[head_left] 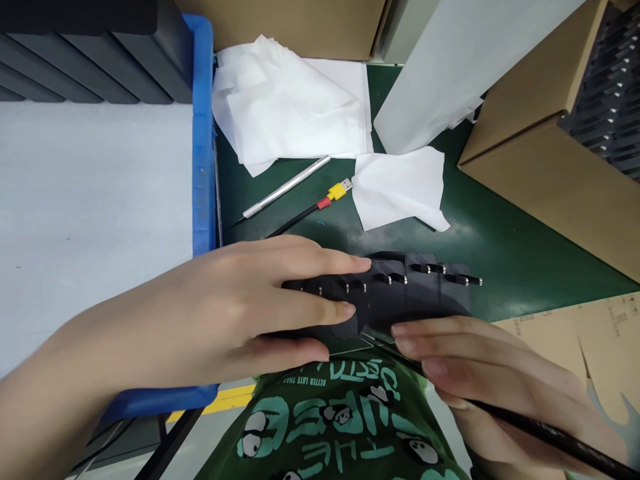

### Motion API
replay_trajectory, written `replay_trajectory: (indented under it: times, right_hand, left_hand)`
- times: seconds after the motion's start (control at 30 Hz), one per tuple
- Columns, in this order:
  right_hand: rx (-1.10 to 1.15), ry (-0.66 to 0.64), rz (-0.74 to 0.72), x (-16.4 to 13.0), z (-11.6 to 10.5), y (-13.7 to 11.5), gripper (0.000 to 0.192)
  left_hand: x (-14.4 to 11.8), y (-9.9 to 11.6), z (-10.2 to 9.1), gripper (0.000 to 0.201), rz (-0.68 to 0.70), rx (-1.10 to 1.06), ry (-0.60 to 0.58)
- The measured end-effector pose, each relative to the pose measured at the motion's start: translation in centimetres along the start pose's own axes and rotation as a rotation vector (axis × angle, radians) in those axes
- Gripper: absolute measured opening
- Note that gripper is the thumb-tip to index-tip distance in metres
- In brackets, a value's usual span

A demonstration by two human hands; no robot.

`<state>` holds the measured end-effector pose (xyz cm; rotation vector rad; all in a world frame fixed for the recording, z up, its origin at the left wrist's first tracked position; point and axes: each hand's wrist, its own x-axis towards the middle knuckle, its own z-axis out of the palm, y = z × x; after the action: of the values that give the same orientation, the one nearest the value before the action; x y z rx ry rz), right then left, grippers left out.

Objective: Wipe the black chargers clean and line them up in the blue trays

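A row of black power adapters (420,300) with metal-tipped plug pins pointing up lies on the green table in front of me. My left hand (260,300) rests on the left part of the row, fingers stretched out and apart, covering some of the adapters. My right hand (490,373) is closed around a slim black pointed tool (545,433), whose exact kind I cannot make out. Its thin tip reaches the near edge of the row, between my two hands.
Beyond the row lie a silver craft knife (287,187), a cable with a yellow USB plug (340,190) and white sheets (295,107). A blue bin (203,133) with black boxes stands left. At right are a cardboard box (545,167) of black parts and a cardboard sheet (610,347).
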<state>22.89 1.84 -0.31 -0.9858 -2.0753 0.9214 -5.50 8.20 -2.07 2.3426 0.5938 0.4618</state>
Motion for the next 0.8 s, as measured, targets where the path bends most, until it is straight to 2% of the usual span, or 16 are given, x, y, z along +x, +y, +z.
replay_trajectory:
  times: [0.17,0.3,0.8]
  right_hand:
    - [-0.002,-0.104,-0.012,-0.6,-0.9,0.1,0.019]
    - [0.025,-0.063,0.011,-1.3,-0.9,0.3,0.023]
    - [0.012,-0.048,0.037,-1.5,-0.8,0.2,0.023]
  left_hand:
    - [0.0,0.1,0.1,0.034,0.002,0.006,0.010]
    - [0.0,0.1,-0.1,0.031,0.010,0.022,0.002]
    - [0.0,0.0,0.1,0.031,0.019,0.055,0.015]
